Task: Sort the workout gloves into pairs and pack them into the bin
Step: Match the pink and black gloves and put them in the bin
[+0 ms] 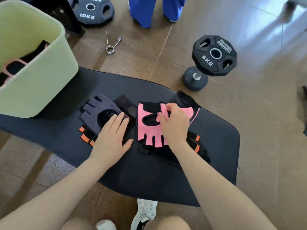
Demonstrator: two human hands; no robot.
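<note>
left hand (113, 138) lies flat on purple glove (96, 110); right hand (172, 125) fingers pinch pink glove (149, 123).

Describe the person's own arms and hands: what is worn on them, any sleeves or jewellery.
Both forearms are bare, with no sleeves in view. The left hand wears nothing visible: no glove, ring or watch. The right hand carries a thin gold-coloured ring on one finger and is otherwise bare.

Brown tiled floor (216, 22) carries a black exercise mat (149, 176), a 10KG plate (91, 10), a spring collar (111, 44) and a dumbbell (195, 78). On the mat: green bin (41, 87), purple glove (94, 110), pink glove (149, 128), black-and-orange gloves (87, 135).
</note>
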